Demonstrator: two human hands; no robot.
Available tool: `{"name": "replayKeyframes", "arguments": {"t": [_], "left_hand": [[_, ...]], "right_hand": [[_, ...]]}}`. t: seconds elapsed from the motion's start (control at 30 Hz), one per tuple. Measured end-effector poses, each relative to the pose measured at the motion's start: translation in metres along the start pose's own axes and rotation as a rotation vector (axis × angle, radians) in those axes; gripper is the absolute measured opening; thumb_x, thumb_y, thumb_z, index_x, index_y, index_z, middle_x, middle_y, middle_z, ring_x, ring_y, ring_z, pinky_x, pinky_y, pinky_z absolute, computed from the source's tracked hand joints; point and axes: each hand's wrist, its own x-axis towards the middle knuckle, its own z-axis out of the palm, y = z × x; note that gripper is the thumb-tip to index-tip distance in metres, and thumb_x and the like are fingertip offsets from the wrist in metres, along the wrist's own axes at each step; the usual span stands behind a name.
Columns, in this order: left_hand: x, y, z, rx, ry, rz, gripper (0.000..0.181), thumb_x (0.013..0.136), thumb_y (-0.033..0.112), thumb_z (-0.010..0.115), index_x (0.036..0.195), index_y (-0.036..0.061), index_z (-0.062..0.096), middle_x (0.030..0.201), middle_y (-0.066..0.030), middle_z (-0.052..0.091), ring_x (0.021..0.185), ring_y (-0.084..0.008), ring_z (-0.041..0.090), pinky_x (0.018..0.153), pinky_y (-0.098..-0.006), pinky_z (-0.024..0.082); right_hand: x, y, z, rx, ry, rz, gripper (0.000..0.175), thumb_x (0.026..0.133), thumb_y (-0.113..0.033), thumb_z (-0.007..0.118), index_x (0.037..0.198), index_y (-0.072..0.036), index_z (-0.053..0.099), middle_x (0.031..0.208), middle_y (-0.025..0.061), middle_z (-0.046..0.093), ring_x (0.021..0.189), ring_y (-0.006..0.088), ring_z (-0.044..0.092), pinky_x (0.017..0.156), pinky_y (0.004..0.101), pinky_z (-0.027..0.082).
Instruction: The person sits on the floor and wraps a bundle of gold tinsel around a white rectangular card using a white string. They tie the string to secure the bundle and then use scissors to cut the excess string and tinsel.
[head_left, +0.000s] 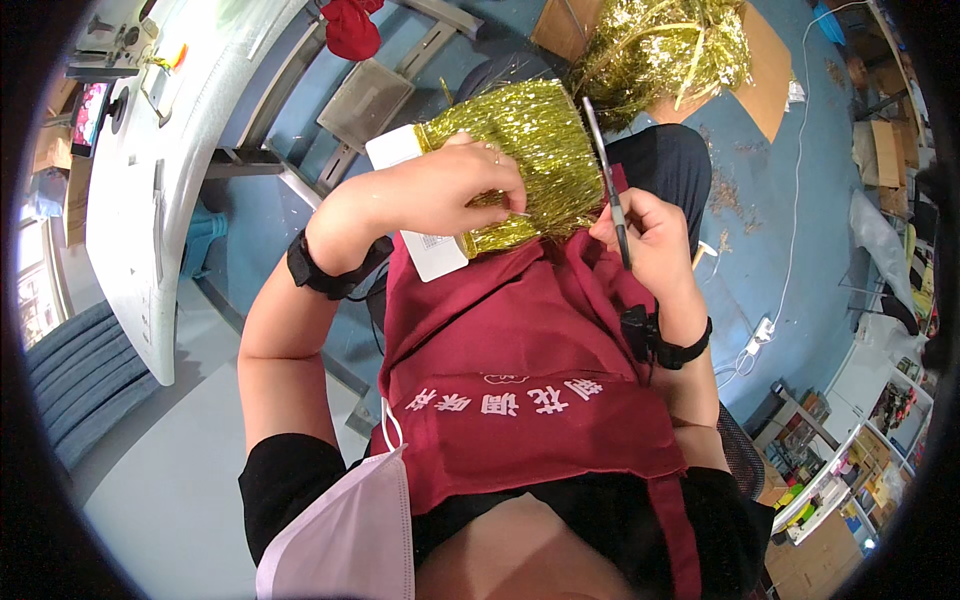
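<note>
A bundle of gold tinsel fringe (540, 142) lies across my lap, its bound edge at a white card (435, 257) on the left. My left hand (480, 184) rests over the fringe, thumb and fingers pinching some strands near its lower part. At the fringe's right edge, my right hand (646, 229) holds a long, slim tool with a dark handle and grey blade (598, 139), pointing upward; its exact kind is unclear. The right fingertips also touch the strand ends. Beneath both hands is a dark red apron (510, 330) with white writing.
An open cardboard box (763, 75) at the top holds more gold tinsel (675, 45). A white table (187, 112) stands on the left. A power strip (760, 336) with a white cable lies on the blue floor at right. A face mask (352, 525) hangs low.
</note>
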Motion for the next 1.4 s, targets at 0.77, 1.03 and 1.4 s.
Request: {"name": "replayKeyframes", "arguments": {"t": [0.77, 1.03, 1.4], "left_hand": [[-0.011, -0.011, 0.000, 0.002, -0.076, -0.071, 0.014, 0.102, 0.019, 0.052, 0.094, 0.0126, 0.062, 0.081, -0.0009, 0.069, 0.083, -0.0222, 0.067, 0.093, -0.0371, 0.035], [-0.012, -0.013, 0.002, 0.031, -0.088, -0.092, 0.011, 0.102, 0.019, 0.054, 0.098, 0.0122, 0.061, 0.088, -0.0011, 0.068, 0.091, -0.0228, 0.063, 0.093, -0.0361, 0.036], [-0.013, -0.017, 0.007, 0.022, -0.026, -0.077, 0.010, 0.102, 0.020, 0.053, 0.099, 0.0135, 0.061, 0.084, -0.0012, 0.069, 0.089, -0.0228, 0.067, 0.094, -0.0398, 0.035]], "right_hand": [[-0.017, -0.029, 0.022, -0.539, -0.482, -0.010, 0.055, 0.075, -0.050, 0.084, 0.070, 0.000, 0.062, 0.068, 0.0215, 0.062, 0.066, 0.0427, 0.063, 0.059, 0.0491, 0.047], [-0.017, -0.023, 0.027, -0.620, -0.445, -0.010, 0.060, 0.079, -0.054, 0.079, 0.067, 0.002, 0.062, 0.066, 0.0251, 0.061, 0.068, 0.0453, 0.064, 0.060, 0.0516, 0.050], [-0.015, -0.027, 0.034, -0.679, -0.446, 0.000, 0.060, 0.082, -0.055, 0.076, 0.066, 0.001, 0.062, 0.065, 0.0241, 0.062, 0.066, 0.0445, 0.065, 0.062, 0.0520, 0.051]]}}
